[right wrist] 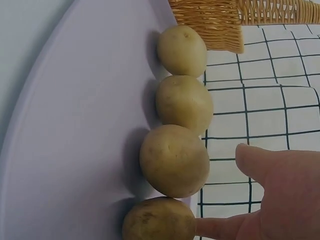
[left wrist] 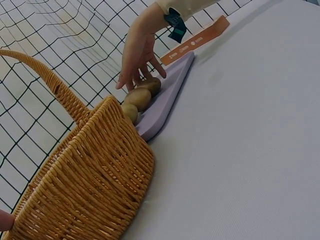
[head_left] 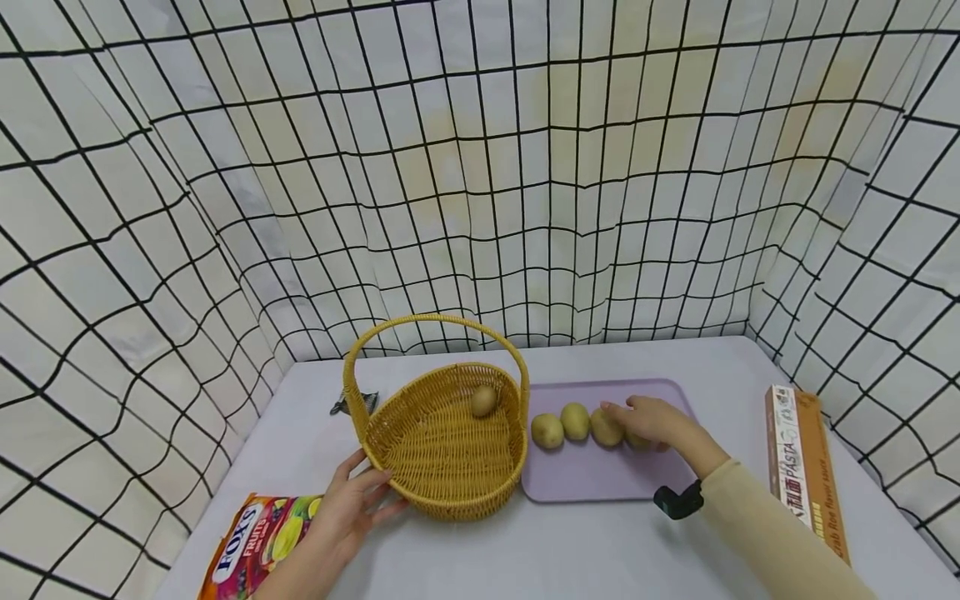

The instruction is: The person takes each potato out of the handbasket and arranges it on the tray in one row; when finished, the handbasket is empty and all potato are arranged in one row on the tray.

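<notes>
A yellow-brown wicker basket [head_left: 442,508] with a tall arched handle stands left of centre, one potato [head_left: 483,401] inside near its back right wall. My left hand [head_left: 352,508] touches the basket's front left side with loosely extended fingers; in the left wrist view just one fingertip [left wrist: 6,220] shows at the rim. Beside the basket lies a lilac tray [head_left: 585,487] with several potatoes [right wrist: 175,161] in a row. Above the rightmost potato [right wrist: 159,220] is my right hand [head_left: 656,421]. One of its fingers meets that potato, while the thumb [right wrist: 250,160] stands apart from it.
A red and yellow Fox's fruit candy bag [head_left: 258,542] lies at the front left. Behind the basket's left side is a small black packet [head_left: 352,404]. A pasta box [head_left: 806,467] lies at the right edge. Black netting [head_left: 495,183] over white cloth surrounds the table.
</notes>
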A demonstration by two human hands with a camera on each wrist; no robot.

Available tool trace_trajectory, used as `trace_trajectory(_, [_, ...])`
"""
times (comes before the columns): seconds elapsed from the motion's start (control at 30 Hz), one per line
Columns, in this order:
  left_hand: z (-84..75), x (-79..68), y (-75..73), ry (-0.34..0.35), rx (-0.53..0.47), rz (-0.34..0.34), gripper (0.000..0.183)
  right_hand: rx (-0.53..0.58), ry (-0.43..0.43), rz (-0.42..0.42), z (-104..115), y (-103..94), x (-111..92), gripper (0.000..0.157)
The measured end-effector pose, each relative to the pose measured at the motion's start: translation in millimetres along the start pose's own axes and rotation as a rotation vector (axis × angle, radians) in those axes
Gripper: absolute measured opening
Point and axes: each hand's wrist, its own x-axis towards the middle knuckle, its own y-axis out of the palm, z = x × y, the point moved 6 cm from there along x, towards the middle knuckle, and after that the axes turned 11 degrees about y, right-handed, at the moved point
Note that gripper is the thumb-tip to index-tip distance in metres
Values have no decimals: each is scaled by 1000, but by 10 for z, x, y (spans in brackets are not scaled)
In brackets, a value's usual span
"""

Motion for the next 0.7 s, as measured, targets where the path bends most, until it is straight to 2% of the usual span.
trace_trajectory(0.13, [4,-5,-12,3,-2,-1,89,-30,-12,-8,18,-51,-13,87])
trace_trajectory(0.33, [1,-9,-7,0,-3,-9,88,-113,-97,-93,159,-183,-83,80])
trace_trajectory(0.5, [-3,-12,-4,0,1,-13,89,-175,-178,-154,422,-290,-307,73])
trace_trajectory(0.7, [-12,-14,9,5,6,-14,88,-209,-209,-150,750,-354,-611,69])
